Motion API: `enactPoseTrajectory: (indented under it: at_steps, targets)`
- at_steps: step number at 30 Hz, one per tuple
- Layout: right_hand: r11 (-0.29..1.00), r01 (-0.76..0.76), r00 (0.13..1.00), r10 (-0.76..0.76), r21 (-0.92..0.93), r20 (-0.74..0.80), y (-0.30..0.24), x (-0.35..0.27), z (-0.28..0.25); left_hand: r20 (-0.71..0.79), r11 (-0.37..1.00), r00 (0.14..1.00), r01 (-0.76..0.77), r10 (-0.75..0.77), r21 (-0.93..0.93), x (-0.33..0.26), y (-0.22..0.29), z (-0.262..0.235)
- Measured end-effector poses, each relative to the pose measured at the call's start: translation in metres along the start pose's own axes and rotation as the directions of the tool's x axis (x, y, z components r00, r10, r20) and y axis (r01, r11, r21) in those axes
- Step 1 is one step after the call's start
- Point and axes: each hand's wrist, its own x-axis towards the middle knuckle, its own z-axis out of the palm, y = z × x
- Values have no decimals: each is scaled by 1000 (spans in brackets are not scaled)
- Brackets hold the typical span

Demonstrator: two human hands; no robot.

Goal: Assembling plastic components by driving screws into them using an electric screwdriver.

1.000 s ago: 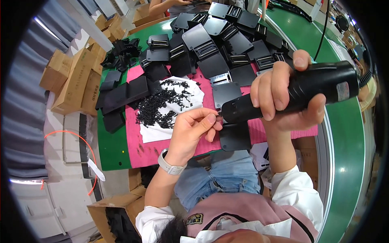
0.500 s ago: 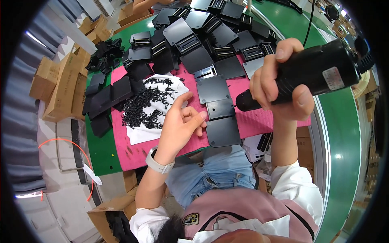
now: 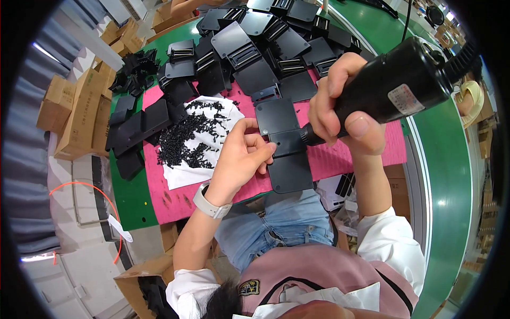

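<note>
My right hand [image 3: 340, 101] is wrapped round a black electric screwdriver [image 3: 409, 77], held nearly level with its tip pointing left. The tip meets the right edge of a black plate bracket [image 3: 289, 173], which has two flat plates joined by a narrower middle part. At the bracket's left edge my left hand [image 3: 241, 157] is closed, thumb and fingers pressed against the middle part. Whether a screw sits at the driver's tip is hidden. Beside my left hand, many small black screws [image 3: 183, 138] lie heaped on a white cloth [image 3: 183, 178].
A pink mat [image 3: 159, 196] covers part of the green table [image 3: 451, 212]. Black brackets [image 3: 234, 40] are piled at the far side, with dark plates [image 3: 130, 130] and small black parts [image 3: 135, 69] at left. Another person's arm [image 3: 183, 8] shows at the far edge.
The screwdriver and my right hand have moved left, bringing the tip against the bracket's edge. My left fingers have curled in closer on the bracket's left edge.
</note>
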Motion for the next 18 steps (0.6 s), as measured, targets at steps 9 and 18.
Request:
enactPoseTrajectory:
  at_steps: [9,18]
  targets:
    - [995,-99,995,99,24,12,0,2,0,-12,1000,1000,-15,15,9,-1,-2,1]
    - [991,-117,992,114,67,55,3,2,-3,-9,999,1000,-19,19,26,0,-1,1]
